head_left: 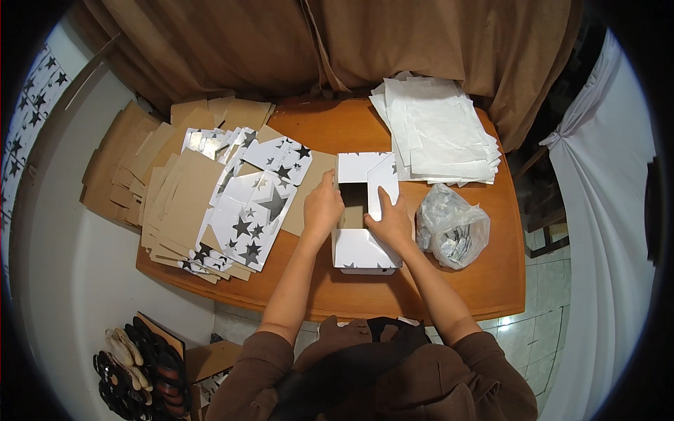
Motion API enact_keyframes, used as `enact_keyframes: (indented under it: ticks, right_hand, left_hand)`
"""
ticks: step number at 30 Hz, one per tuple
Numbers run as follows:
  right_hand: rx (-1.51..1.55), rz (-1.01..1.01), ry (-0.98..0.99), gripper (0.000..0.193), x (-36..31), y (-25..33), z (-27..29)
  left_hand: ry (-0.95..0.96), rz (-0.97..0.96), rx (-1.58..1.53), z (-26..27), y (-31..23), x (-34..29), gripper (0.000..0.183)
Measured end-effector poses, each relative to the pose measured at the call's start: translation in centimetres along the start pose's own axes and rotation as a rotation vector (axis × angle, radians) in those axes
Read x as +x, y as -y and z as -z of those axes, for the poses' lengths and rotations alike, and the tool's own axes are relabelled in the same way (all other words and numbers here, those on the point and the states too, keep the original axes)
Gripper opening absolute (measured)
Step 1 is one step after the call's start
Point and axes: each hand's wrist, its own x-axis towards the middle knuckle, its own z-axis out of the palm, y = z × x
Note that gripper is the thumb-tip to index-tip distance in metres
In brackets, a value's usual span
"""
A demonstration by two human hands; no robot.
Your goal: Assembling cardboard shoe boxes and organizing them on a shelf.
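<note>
In front of me on the table stands a partly folded white cardboard box with dark star prints. Its top gapes in the middle, where a dark inside shows between white flaps. My left hand grips the box's left wall, fingers pointing away from me. Against the right side, my right hand holds a side flap, thumb on the inner edge and index finger stretched over the white face. Some of the fingers on the outer walls are hidden. A flat brown cardboard piece lies beside and partly behind my left hand.
Flat cardboard blanks, some star-printed, pile up at the left of the wooden table. White paper sheets are stacked far right. Nearer, a clear plastic bag holds small silvery things. Shoes sit on the lower left. Brown curtains hang behind.
</note>
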Motion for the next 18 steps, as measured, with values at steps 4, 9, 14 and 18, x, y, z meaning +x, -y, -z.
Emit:
enact_keyframes:
  ticks: [4, 9, 14, 18]
  right_hand:
    - [0.047, 0.041, 0.164, 0.074, 0.8, -1.3, 1.9]
    - [-0.051, 0.123, 0.151, 0.073, 0.8, -2.8, 2.9]
    - [0.01, -0.015, 0.19, 0.073, -1.4, -1.8, 3.8]
    - [0.036, 0.03, 0.152, 0.071, -2.4, -2.6, 3.7]
  left_hand:
    - [0.146, 0.057, -0.047, 0.7, -0.1, -0.9, 0.038]
    - [0.405, 0.124, -0.177, 0.5, -0.6, -3.1, 0.045]
    - [0.261, -0.185, -0.166, -2.2, 2.4, -3.6, 0.059]
    - [0.237, -0.203, -0.102, -4.0, 2.9, -3.3, 0.07]
